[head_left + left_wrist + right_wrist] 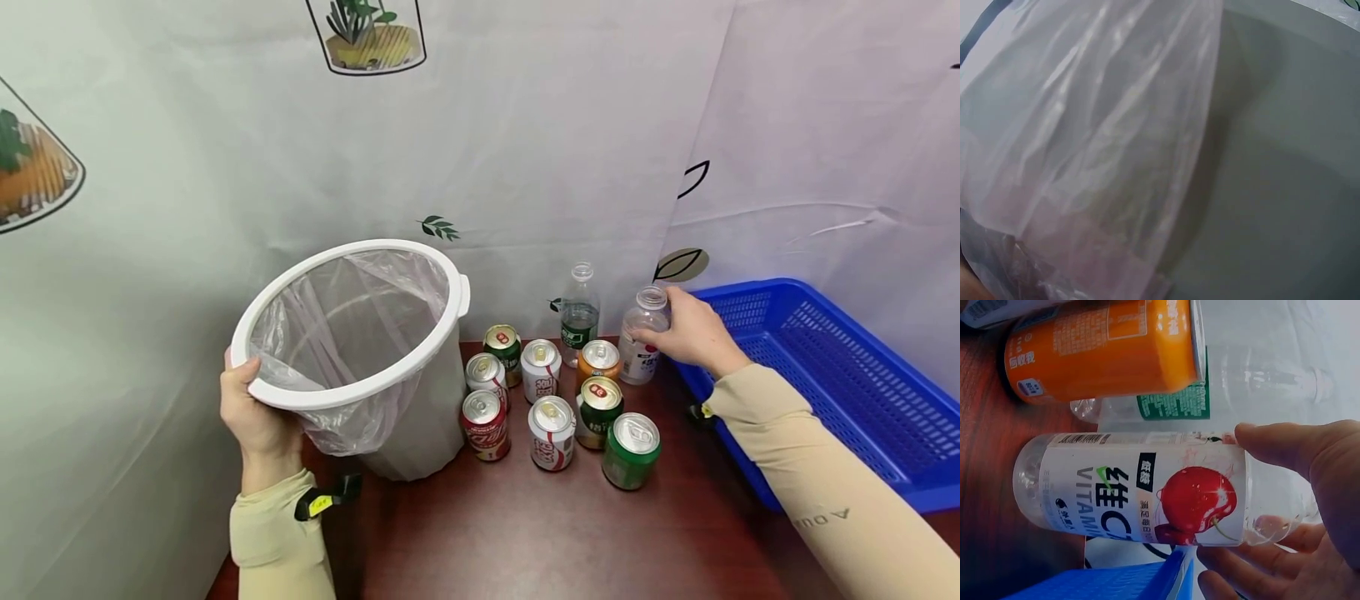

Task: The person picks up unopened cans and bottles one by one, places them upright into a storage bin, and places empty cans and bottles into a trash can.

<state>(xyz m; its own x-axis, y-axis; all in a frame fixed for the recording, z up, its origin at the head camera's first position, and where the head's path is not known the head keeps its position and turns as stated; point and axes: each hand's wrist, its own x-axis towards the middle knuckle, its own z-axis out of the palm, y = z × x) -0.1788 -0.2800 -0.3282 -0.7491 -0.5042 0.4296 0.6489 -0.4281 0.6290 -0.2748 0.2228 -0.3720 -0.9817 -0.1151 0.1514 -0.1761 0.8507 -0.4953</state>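
A pale grey trash bin (442, 408) with a white rim and a clear plastic liner (330, 325) stands at the left, its mouth facing up and towards me. My left hand (258, 412) grips the rim on its near left side; the left wrist view shows mostly the liner's loose edge over the bin wall. On the right, my right hand (697, 329) holds a clear plastic bottle (1141, 487) with a cherry label, thumb on one side and fingers on the other. This uncapped bottle is upright, close to the table.
Several drink cans stand between bin and bottle, among them a red can (486, 427), a green can (632, 454) and an orange can (1104, 353). Behind them is a clear bottle with a green label (580, 321). A blue plastic basket (847, 392) sits at the right.
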